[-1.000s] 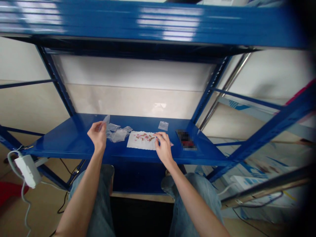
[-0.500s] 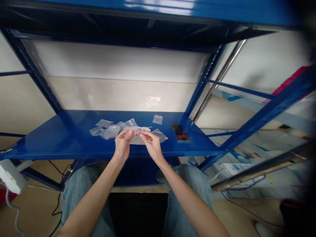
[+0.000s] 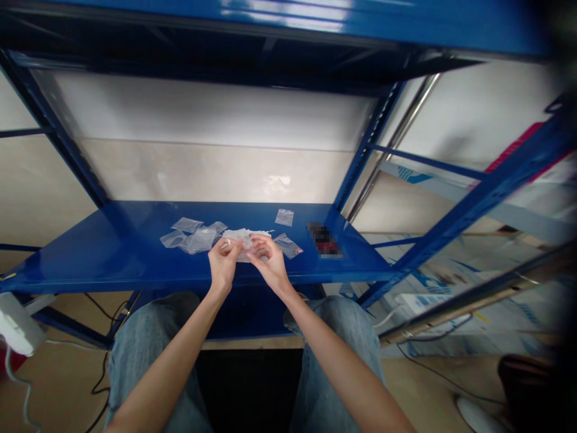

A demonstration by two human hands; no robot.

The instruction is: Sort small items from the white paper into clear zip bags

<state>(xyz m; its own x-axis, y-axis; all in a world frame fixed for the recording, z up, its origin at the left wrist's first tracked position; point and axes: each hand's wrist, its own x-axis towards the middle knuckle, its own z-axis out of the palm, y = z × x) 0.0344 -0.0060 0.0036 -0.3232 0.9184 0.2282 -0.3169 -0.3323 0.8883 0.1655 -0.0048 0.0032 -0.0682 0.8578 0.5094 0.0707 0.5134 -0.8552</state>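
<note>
Between my two hands is a small clear plastic bag [image 3: 243,244], held over the front part of the blue shelf. My left hand [image 3: 222,263] pinches its left side with thumb and fingertips. My right hand [image 3: 273,266] has its fingers curled at the bag's right side, thumb and forefinger against it. Whether anything lies inside the bag is too small to make out. White paper [image 3: 259,233] shows beneath and behind the hands. Just right of my right hand lies another clear bag [image 3: 287,245] with a small reddish bit at its corner.
Several clear bags [image 3: 198,239] lie in an overlapping group to the left. One flat bag [image 3: 284,217] sits farther back. A blurred-out dark and red object [image 3: 325,240] is at the right of the blue shelf [image 3: 112,258]. A blue upper shelf [image 3: 180,36] hangs overhead.
The bag between my hands has been lowered and turned, and it no longer sticks up behind my left hand. My right hand's fingers have spread and curled more. The view has shifted slightly.
</note>
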